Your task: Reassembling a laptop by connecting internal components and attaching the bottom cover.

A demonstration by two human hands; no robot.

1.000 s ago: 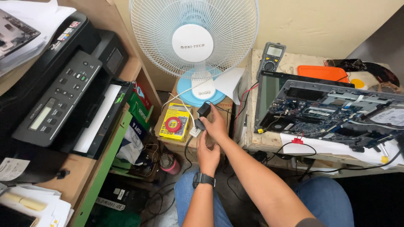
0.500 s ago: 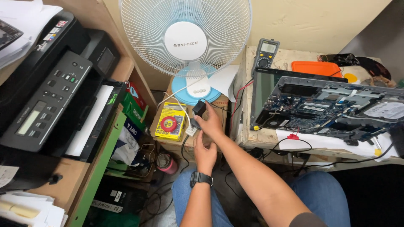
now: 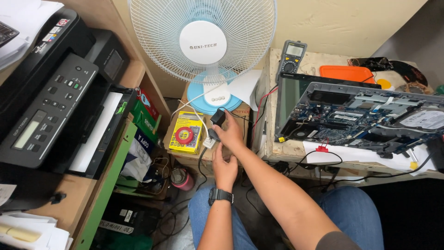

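- Gripping a black plug (image 3: 217, 117), the right hand (image 3: 231, 134) has its fingers curled round it, just above a white socket (image 3: 209, 142) that the plug's lower end meets.
- The left hand (image 3: 225, 170), a black watch (image 3: 220, 195) on its wrist, sits right below the right hand with its fingers bent; what they hold, if anything, I cannot tell, since the right hand covers them.
- A black cable (image 3: 200, 166) drops from the socket toward the floor.
- Plug and socket sit over a cardboard box (image 3: 182, 155), beside a yellow pack (image 3: 186, 133) lying on it.
- A white fan (image 3: 203, 41) stands on its pale blue base just behind the hands.
- To the right, an opened laptop (image 3: 365, 115) shows its circuit board on a wooden bench (image 3: 286, 149), with a multimeter (image 3: 292, 54) and an orange tray (image 3: 347, 73) behind it.
- To the left, a black printer (image 3: 51, 102) rests on a shelf.
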